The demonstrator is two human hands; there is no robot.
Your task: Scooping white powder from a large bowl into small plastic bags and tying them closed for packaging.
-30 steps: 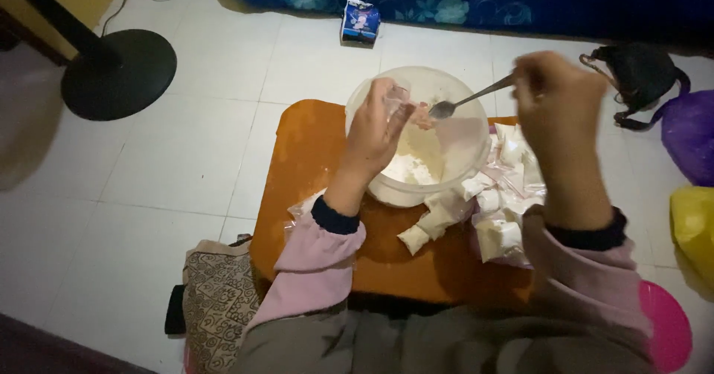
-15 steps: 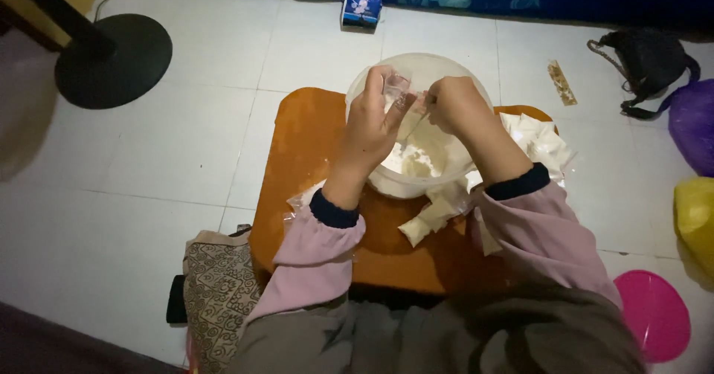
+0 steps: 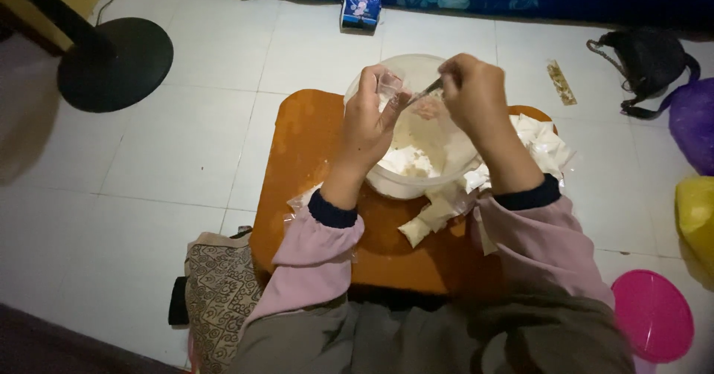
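Note:
A clear plastic bowl (image 3: 416, 184) of white paste stands on a small orange table (image 3: 312, 151). My left hand (image 3: 372, 125) holds a small clear plastic bag (image 3: 390, 85) open above the bowl. My right hand (image 3: 476, 95) grips a metal spoon (image 3: 425, 91) whose tip points into the mouth of the bag. Filled white packets (image 3: 428, 221) lie on the table beside the bowl, under my right forearm. More packets (image 3: 547, 143) are heaped on the table's right side.
A black round stand base (image 3: 111, 62) sits on the white tiled floor at the left. A small blue carton (image 3: 360, 6) lies beyond the table. A black bag (image 3: 647, 58), purple and yellow bags and a pink lid (image 3: 653, 314) are at the right. A patterned cloth (image 3: 219, 292) lies near my knee.
My right hand has come down from a raised position at the right and brought the spoon to the bag held by my left hand. The left hand stayed over the bowl.

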